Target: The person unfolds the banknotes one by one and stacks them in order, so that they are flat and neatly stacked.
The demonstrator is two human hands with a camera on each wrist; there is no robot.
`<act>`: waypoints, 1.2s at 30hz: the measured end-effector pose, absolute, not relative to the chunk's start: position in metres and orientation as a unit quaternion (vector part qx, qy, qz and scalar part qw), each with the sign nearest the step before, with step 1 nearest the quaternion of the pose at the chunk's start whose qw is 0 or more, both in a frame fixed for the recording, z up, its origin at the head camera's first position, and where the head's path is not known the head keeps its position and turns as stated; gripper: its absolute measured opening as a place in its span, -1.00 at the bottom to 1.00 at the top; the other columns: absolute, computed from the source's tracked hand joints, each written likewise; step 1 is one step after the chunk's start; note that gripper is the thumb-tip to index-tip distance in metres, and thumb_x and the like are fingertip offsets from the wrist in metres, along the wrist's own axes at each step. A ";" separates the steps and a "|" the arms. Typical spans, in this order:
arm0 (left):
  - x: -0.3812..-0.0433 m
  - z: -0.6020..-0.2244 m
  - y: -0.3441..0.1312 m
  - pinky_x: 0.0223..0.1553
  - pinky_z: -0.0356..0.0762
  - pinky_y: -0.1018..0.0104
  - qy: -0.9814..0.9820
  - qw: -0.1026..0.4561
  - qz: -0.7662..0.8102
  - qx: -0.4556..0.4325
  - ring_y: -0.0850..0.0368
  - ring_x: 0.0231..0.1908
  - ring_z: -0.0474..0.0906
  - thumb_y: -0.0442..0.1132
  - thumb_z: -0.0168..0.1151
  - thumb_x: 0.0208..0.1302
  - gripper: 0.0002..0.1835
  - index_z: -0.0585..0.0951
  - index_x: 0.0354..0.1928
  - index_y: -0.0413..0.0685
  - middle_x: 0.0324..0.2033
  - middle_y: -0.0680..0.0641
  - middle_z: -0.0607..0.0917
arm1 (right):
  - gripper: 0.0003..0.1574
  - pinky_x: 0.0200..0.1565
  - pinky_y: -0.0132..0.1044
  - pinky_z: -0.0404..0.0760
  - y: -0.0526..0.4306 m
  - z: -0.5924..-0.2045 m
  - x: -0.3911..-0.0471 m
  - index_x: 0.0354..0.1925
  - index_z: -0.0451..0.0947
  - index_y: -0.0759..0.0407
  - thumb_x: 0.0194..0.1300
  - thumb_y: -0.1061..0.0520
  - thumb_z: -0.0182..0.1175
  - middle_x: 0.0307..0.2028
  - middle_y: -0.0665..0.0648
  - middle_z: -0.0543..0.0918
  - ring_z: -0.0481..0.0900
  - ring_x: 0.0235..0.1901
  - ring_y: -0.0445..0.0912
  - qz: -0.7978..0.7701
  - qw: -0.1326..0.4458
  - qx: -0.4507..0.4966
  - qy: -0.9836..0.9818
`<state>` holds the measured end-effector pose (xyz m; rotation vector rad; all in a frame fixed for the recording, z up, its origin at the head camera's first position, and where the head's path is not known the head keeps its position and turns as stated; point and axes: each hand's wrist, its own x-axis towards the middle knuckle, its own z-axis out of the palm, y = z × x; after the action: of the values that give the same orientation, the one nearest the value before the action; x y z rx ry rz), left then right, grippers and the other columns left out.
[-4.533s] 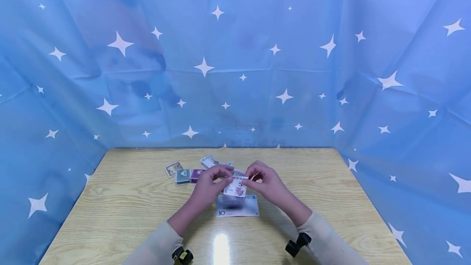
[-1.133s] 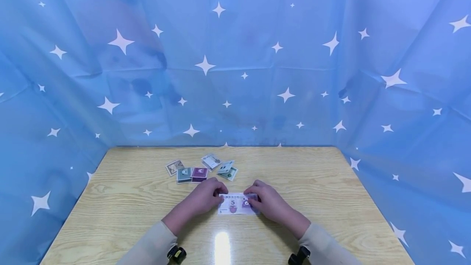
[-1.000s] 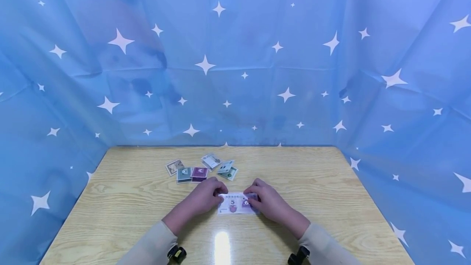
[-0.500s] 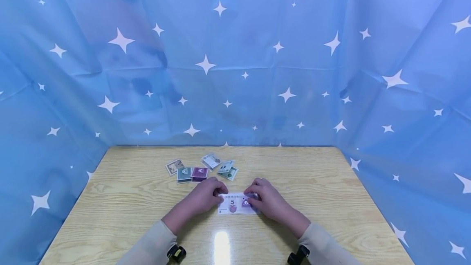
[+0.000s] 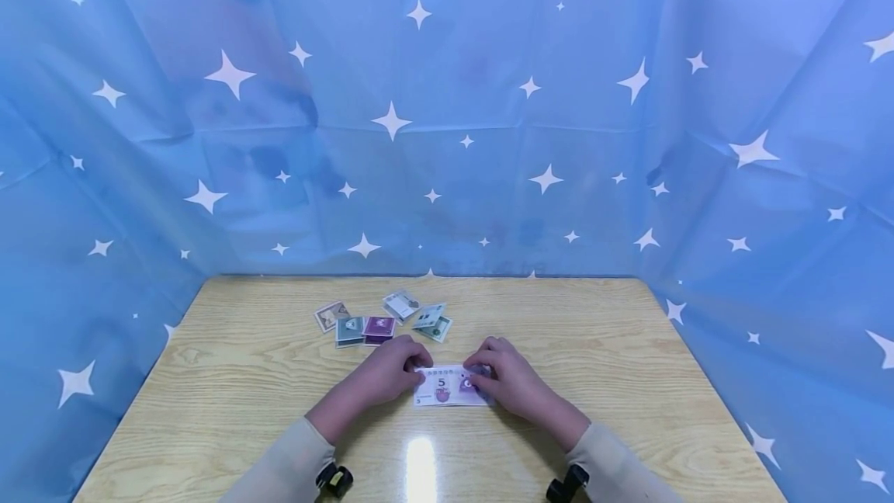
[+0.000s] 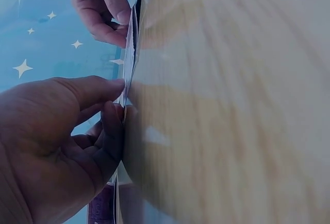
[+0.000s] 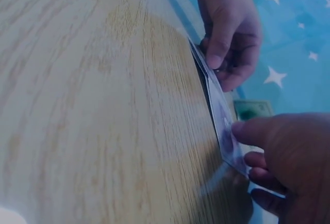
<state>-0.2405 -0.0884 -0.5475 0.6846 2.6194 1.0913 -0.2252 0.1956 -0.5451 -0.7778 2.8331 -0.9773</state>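
A pale purple play banknote (image 5: 450, 396) marked 5 lies flat in front of me, long side toward me. My left hand (image 5: 393, 369) pinches its left end between thumb and fingers. At the opposite end my right hand (image 5: 508, 380) has the thumb on top and the fingers curled at the far edge. In the left wrist view the banknote (image 6: 131, 48) appears edge-on as more than one layer, low over the wood. The right wrist view shows a dark gap under the banknote's edge (image 7: 220, 115); the note marked 10 is hidden.
Beyond the left hand sit a teal stack of notes (image 5: 349, 331) and a purple stack (image 5: 379, 328). Behind them lie a brown note (image 5: 331, 317), a grey-white folded note (image 5: 400, 305) and green notes (image 5: 434, 324). A blue starred cloth (image 5: 447, 177) rises behind the table (image 5: 594, 348).
Several seconds ago both hands held the 5 note folded above the note marked 10. It is now unfolded and lowered over that note. During the last second the hands barely move.
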 end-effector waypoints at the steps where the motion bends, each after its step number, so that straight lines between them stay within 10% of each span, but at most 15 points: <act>1: -0.241 -0.548 -0.089 -0.05 0.63 0.24 0.891 0.113 0.374 0.232 0.22 -0.18 0.56 -0.35 0.49 0.42 -0.79 0.79 0.02 0.02 -0.19 0.09 0.65 | -0.80 -0.05 -0.22 0.58 0.196 -0.545 -0.225 0.03 0.84 0.06 0.47 0.20 0.48 -0.12 -0.05 0.64 0.50 -0.06 -0.09 -0.317 0.025 -0.249 0.915; 19: -0.263 -0.522 -0.099 -0.15 0.72 0.23 0.873 0.031 0.438 0.213 0.18 -0.18 0.64 -0.28 0.47 0.47 -0.82 0.77 0.04 -0.07 -0.17 0.12 0.71 | -0.72 -0.08 -0.22 0.70 0.180 -0.515 -0.251 0.08 0.78 0.20 0.50 0.10 0.47 -0.15 -0.06 0.69 0.64 -0.09 -0.10 -0.413 -0.011 -0.162 0.896; 36: -0.347 -0.510 -0.088 0.50 0.43 -0.12 0.919 0.065 0.252 0.296 -0.22 0.49 0.44 -0.21 0.56 0.40 -0.53 0.72 0.32 0.00 0.45 -0.18 0.59 | -0.46 0.08 0.06 0.73 0.133 -0.517 -0.316 0.29 0.68 0.25 0.54 -0.03 0.44 0.20 0.26 0.63 0.67 0.09 0.12 -0.404 0.045 -0.119 0.906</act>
<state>-0.3468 -0.0877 -0.5101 0.8927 2.7743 0.7591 -0.3164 0.1328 -0.5168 -0.3620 2.7674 -1.2334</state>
